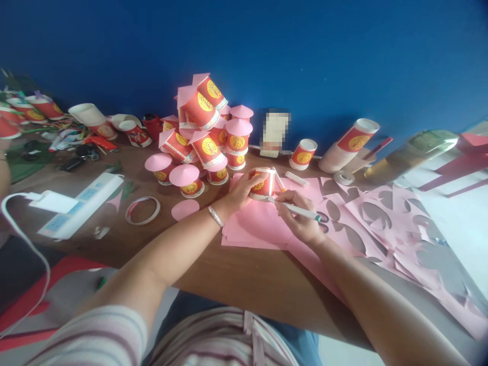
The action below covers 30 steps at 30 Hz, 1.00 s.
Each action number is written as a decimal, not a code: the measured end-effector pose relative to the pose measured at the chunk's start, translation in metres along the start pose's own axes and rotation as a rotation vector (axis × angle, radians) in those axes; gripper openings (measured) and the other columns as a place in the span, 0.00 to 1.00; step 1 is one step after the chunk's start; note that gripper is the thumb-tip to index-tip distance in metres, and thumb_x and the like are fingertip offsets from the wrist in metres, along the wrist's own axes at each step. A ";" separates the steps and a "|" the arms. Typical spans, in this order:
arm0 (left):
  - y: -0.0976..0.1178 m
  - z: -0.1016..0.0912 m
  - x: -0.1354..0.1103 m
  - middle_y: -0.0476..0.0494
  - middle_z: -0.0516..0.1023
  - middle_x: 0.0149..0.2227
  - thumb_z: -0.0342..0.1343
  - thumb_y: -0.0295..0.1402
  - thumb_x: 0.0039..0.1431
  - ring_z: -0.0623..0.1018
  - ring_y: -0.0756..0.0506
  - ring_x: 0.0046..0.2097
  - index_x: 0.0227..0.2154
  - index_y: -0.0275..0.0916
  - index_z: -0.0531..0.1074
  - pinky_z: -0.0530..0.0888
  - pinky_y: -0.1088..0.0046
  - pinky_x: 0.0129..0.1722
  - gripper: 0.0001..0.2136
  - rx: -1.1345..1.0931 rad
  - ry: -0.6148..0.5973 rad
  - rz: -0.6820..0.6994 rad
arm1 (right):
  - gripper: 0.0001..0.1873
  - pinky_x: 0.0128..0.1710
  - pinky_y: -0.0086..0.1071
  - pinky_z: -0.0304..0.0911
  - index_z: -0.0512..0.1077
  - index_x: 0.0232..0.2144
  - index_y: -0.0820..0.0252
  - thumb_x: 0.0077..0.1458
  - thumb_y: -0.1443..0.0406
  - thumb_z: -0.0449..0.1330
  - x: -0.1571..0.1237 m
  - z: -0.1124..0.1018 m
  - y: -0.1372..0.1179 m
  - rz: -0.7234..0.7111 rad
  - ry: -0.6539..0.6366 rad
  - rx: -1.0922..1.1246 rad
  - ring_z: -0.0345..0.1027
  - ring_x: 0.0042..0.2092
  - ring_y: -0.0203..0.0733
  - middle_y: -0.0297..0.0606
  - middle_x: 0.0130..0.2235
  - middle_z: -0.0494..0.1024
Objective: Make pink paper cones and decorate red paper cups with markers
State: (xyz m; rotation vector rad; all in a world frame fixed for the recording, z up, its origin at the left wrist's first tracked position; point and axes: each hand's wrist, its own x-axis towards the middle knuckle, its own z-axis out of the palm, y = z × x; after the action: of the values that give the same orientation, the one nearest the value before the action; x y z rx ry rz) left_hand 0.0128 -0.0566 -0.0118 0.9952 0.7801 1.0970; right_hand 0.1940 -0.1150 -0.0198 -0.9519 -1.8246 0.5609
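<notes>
My left hand (pixel 244 190) is wrapped round a red paper cup (pixel 263 185) with a yellow emblem and a pale vertical strip on its side. In my right hand (pixel 299 216) is a slim white pen-like tool (pixel 301 211) with a teal end; its tip reaches the cup's lower edge. Whether it is a marker or a craft knife I cannot tell. Pink paper sheets (pixel 259 229) lie beneath both hands. Just behind the cup is a white and orange stick (pixel 280 181). Dark scissor handles (pixel 323 222) show beside my right hand.
Red cups with pink paper cones (pixel 184 175) are piled at the back left. Pink cut-out scraps (pixel 381 218) cover the right side. A tape roll (pixel 143 210), a power strip (pixel 80 206), a single cup (pixel 303 154), stacked cups (pixel 348 145) and a bottle (pixel 412 152) stand around.
</notes>
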 end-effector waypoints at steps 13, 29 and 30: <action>0.000 0.000 -0.005 0.42 0.79 0.41 0.70 0.45 0.52 0.80 0.42 0.45 0.44 0.35 0.75 0.77 0.69 0.43 0.22 -0.049 -0.073 0.041 | 0.04 0.36 0.36 0.72 0.71 0.34 0.53 0.62 0.67 0.58 0.001 0.002 -0.003 -0.145 0.017 -0.203 0.79 0.37 0.45 0.36 0.32 0.80; -0.008 -0.005 0.001 0.41 0.81 0.44 0.71 0.44 0.49 0.80 0.40 0.50 0.48 0.36 0.73 0.76 0.63 0.49 0.27 -0.092 -0.073 -0.004 | 0.06 0.35 0.35 0.71 0.71 0.33 0.52 0.61 0.69 0.59 0.002 0.004 -0.001 -0.188 0.037 -0.218 0.79 0.36 0.45 0.34 0.31 0.80; -0.007 -0.004 0.000 0.40 0.80 0.44 0.71 0.44 0.50 0.80 0.40 0.49 0.48 0.36 0.74 0.76 0.64 0.49 0.26 -0.082 -0.073 0.008 | 0.05 0.35 0.35 0.71 0.71 0.33 0.53 0.61 0.69 0.59 0.002 0.004 -0.001 -0.185 0.039 -0.219 0.79 0.36 0.45 0.35 0.31 0.80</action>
State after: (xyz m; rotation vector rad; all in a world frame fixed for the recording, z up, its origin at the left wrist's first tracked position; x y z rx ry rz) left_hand 0.0113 -0.0563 -0.0198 0.9648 0.6671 1.0853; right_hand 0.1894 -0.1140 -0.0194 -0.9175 -1.9422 0.2301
